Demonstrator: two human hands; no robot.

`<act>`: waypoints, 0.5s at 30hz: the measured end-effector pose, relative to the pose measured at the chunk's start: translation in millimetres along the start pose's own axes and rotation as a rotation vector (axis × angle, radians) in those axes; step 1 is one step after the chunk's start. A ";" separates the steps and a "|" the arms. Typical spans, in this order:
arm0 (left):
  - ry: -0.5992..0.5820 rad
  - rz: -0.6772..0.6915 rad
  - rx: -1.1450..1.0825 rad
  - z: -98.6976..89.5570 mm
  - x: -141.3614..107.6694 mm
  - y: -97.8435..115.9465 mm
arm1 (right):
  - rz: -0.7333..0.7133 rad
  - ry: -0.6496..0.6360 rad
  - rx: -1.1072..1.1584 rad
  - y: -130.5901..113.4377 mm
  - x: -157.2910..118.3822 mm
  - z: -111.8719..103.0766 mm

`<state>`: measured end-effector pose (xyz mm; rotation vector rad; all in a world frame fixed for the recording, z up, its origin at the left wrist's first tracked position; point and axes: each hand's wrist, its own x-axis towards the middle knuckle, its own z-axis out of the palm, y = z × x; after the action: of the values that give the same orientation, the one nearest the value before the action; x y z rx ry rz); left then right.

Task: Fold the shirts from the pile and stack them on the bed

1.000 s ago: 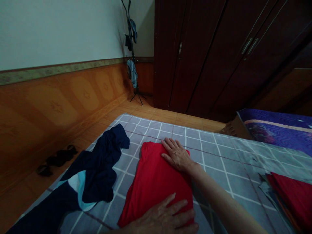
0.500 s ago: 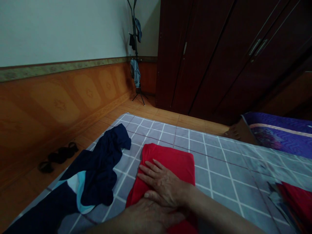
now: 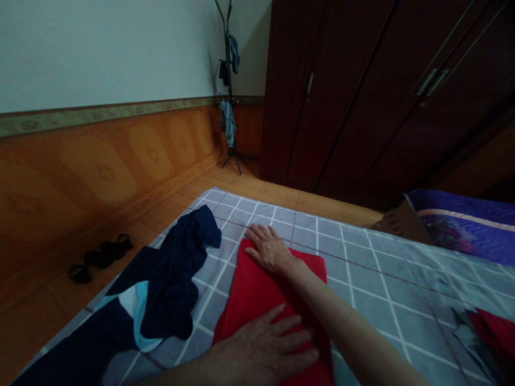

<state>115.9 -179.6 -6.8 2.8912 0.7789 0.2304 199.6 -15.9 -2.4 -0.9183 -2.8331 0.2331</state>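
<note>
A folded red garment lies flat on a grey checked bed sheet. My left hand rests palm down on its near part, fingers spread. Farther away, my right hand lies over the garment's far edge, its fingers stretched out and their tips reaching past it. Both hands are open and grip nothing. To the left, a crumpled navy garment with a light blue and white band spreads toward the bed's left side.
At the right edge sits a stack of folded clothes with red on top. Past the bed stand a coat rack and a dark wooden wardrobe. A purple bedding piece is at the right; dark items lie on the floor.
My right hand has slid away from me to the red garment's far edge. My left hand has spread its fingers on the near part. The view has shifted slightly.
</note>
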 end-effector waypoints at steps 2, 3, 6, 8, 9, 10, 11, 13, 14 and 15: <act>0.010 0.002 -0.025 0.0 2.1 1.1 | -0.053 0.008 0.065 -17.8 -16.7 -10.4; 0.008 -0.004 -0.041 0.6 3.3 1.7 | -0.105 -0.007 0.120 -28.7 -27.0 -15.4; -0.021 -0.072 -0.091 6.1 5.9 3.7 | -0.306 -0.141 0.332 -59.2 -55.3 -22.9; -0.049 -0.089 -0.117 11.2 5.7 3.9 | -0.370 -0.211 0.413 -67.5 -63.5 -18.8; -0.052 -0.084 -0.121 13.4 5.1 3.5 | -0.370 -0.215 0.414 -66.2 -63.0 -14.6; -0.044 -0.065 -0.113 15.2 4.2 2.7 | -0.357 -0.198 0.391 -61.4 -59.5 -9.5; -0.024 -0.044 -0.090 16.4 3.4 1.6 | -0.335 -0.166 0.348 -53.6 -53.5 -4.3; 0.026 -0.008 -0.011 17.5 2.3 -0.9 | -0.276 -0.090 0.236 -33.1 -36.5 4.8; 0.044 0.008 0.034 17.5 2.2 -2.1 | -0.238 -0.061 0.181 -22.3 -26.8 7.9; 0.056 0.023 0.070 17.2 2.4 -3.1 | -0.191 -0.041 0.133 -12.2 -17.3 9.9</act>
<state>119.6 -177.4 -23.9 2.9729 0.7785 0.2932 204.6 -36.9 -11.3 -0.6184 -2.8768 0.4141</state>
